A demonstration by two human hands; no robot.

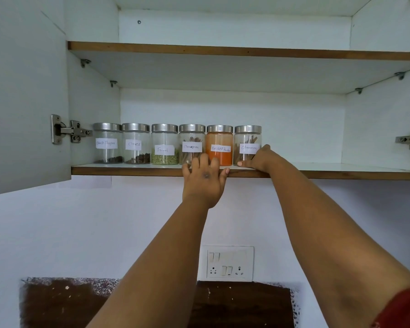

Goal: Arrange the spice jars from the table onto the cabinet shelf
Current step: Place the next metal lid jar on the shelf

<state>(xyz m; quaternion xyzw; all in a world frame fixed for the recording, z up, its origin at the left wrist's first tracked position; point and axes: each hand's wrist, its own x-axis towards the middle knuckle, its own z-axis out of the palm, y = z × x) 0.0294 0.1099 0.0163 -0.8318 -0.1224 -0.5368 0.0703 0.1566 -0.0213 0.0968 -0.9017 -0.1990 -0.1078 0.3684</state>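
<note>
Reaching up to the open cabinet, a person steadies a row of six spice jars on the lower cabinet shelf (317, 170). From left to right stand the black pepper jar (107, 143), cloves jar (136, 143), fennel jar (164, 144), a first cinnamon jar (191, 140), the red chilli powder jar (219, 144) and a second cinnamon jar (247, 142), lids level and sides nearly touching. The left hand (202, 179) rests spread on the shelf's front edge, fingertips at the base of the first cinnamon jar, gripping nothing. The right hand (260, 158) lies against the right side of the second cinnamon jar, fingers along its base; whether it holds or merely nudges cannot be told. The arranging looks nearly done; the table (57, 304) below is mostly hidden, so remaining jars cannot be counted. Free shelf lies to the right. Nearby are a door hinge (69, 130), an upper shelf (223, 52) and a wall socket (227, 263).
</note>
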